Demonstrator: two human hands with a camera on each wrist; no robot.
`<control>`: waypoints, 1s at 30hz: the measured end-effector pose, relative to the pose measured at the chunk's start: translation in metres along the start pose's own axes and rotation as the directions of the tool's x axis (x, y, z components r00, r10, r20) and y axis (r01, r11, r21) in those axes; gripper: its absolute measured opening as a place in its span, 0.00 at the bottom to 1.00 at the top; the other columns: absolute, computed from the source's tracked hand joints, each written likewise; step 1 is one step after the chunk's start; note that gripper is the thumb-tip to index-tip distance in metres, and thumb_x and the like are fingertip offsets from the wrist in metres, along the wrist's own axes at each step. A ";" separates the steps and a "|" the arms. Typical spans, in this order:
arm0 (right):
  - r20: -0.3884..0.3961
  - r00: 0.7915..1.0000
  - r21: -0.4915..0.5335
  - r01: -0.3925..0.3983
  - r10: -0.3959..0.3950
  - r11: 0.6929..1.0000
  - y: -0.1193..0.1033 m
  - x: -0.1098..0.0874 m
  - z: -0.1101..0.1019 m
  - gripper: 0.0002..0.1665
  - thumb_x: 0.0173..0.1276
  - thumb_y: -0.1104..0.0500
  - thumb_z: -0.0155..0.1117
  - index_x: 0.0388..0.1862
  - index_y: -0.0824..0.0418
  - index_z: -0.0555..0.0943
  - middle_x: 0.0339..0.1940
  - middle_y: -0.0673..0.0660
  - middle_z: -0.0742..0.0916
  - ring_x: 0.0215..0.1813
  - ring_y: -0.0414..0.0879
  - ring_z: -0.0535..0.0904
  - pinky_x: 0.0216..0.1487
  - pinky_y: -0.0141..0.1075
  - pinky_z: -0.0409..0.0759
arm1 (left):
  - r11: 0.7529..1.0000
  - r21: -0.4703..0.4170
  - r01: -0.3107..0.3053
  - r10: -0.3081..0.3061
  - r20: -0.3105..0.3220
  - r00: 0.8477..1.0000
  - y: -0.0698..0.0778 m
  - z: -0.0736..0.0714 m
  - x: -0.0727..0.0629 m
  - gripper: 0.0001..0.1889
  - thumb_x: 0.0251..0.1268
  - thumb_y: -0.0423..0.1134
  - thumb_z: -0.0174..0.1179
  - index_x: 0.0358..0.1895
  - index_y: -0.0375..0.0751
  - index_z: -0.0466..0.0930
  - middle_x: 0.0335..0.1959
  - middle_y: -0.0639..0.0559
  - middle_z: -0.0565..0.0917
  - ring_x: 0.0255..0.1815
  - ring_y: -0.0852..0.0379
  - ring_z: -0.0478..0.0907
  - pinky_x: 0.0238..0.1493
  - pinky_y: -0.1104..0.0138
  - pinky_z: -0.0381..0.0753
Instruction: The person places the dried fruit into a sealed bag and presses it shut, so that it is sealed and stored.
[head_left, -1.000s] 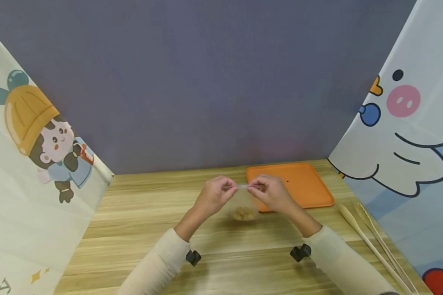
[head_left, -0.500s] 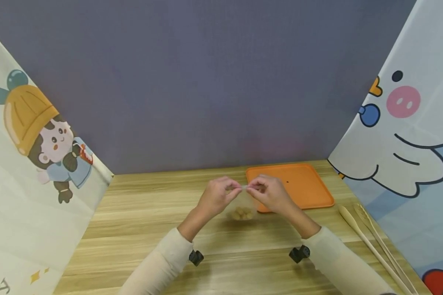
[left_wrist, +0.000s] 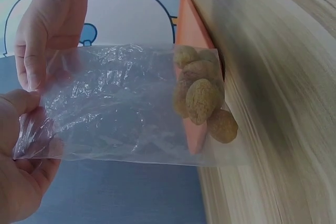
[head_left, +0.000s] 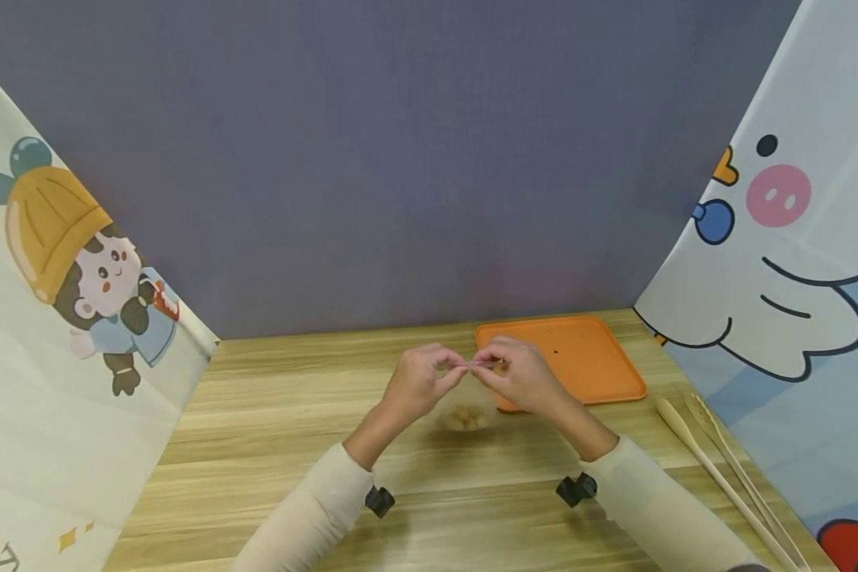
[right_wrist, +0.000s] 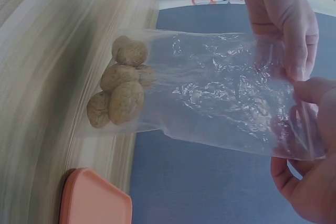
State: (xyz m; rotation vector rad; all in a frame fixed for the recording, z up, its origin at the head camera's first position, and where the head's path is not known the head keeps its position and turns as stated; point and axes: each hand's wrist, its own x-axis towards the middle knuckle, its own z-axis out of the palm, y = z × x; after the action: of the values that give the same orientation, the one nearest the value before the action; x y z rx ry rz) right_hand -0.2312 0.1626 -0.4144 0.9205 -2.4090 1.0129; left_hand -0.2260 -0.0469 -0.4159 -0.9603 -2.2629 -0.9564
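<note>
A clear plastic bag (left_wrist: 121, 103) hangs above the wooden table, with several walnuts (right_wrist: 123, 85) gathered at its bottom. My left hand (head_left: 416, 385) pinches the bag's top edge between thumb and fingers. Opposite it, my right hand (head_left: 520, 377) pinches the same edge, and the fingertips of both hands meet near the middle. Both wrist views show the bag hanging nearly full length, its film wrinkled and shiny near the fingers. Whether the top edge is sealed cannot be made out.
Behind the right hand an orange tray (head_left: 593, 365) lies on the wooden table (head_left: 293, 413). A wooden spoon (head_left: 711, 461) and tongs (head_left: 747, 477) lie along the right edge. A grey-blue panel (head_left: 400, 159) stands at the back, with printed cartoon sheets at both sides.
My left hand has moved slightly right, and the gap between the two hands' fingertips has closed. The bag with the walnuts has shifted a little left and stays held by both hands.
</note>
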 end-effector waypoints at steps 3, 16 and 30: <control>-0.005 1.000 -0.010 0.019 -0.019 1.000 0.000 0.000 0.000 0.02 0.65 0.60 0.74 0.34 0.56 0.88 0.30 0.47 0.85 0.32 0.34 0.78 0.32 0.31 0.82 | 1.000 -0.003 0.003 -0.003 0.002 1.000 0.000 0.001 0.000 0.02 0.61 0.33 0.72 0.34 0.39 0.89 0.32 0.49 0.90 0.33 0.57 0.88 0.35 0.69 0.87; -0.023 1.000 -0.025 0.018 -0.018 1.000 0.001 -0.001 -0.006 0.03 0.66 0.63 0.71 0.33 0.56 0.86 0.33 0.50 0.87 0.36 0.41 0.82 0.35 0.38 0.85 | 0.982 -0.107 0.159 -0.159 0.007 0.987 -0.008 -0.009 -0.006 0.06 0.64 0.35 0.70 0.40 0.38 0.86 0.36 0.48 0.88 0.36 0.56 0.87 0.38 0.72 0.87; -0.023 0.999 -0.020 0.022 -0.022 1.000 0.008 -0.002 -0.010 0.03 0.66 0.62 0.72 0.33 0.55 0.87 0.33 0.49 0.87 0.36 0.41 0.82 0.35 0.34 0.84 | 0.970 -0.082 0.229 -0.232 -0.026 0.972 -0.014 -0.016 -0.012 0.04 0.67 0.35 0.68 0.37 0.38 0.87 0.34 0.48 0.88 0.33 0.58 0.84 0.37 0.71 0.86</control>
State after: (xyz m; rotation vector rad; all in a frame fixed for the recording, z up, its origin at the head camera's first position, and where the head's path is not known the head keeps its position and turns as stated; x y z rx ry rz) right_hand -0.2343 0.1753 -0.4126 0.9214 -2.3806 0.9845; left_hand -0.2261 -0.0712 -0.4189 -0.7152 -2.3589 -1.1585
